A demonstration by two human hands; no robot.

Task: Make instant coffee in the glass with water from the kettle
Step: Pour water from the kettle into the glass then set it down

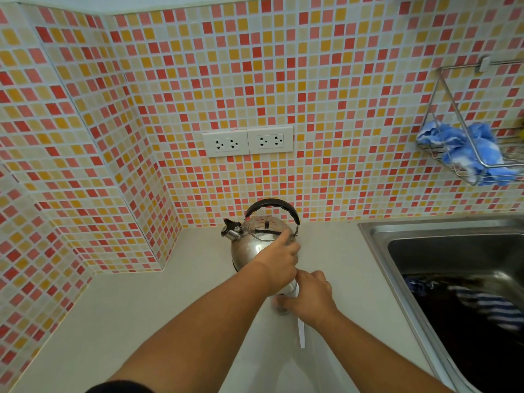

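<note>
A steel kettle (246,251) with a black handle and a spout whistle stands on the pale counter by the tiled wall. Just in front of it is a clear glass (280,307), mostly hidden by my hands. My left hand (279,265) wraps around the glass's upper part, its index finger stretched toward the kettle. My right hand (312,299) is against the glass from the right, with its fingers curled at the base. A narrow white sachet strip (301,333) runs under this hand and sticks out below the wrist; the hand seems to hold it.
A steel sink (377,236) with dark and striped cloth in it lies to the right. A wire rack (442,109) holding a blue cloth hangs on the wall above it. Two double sockets (248,141) sit on the tiles behind the kettle. A tiled corner juts out on the left.
</note>
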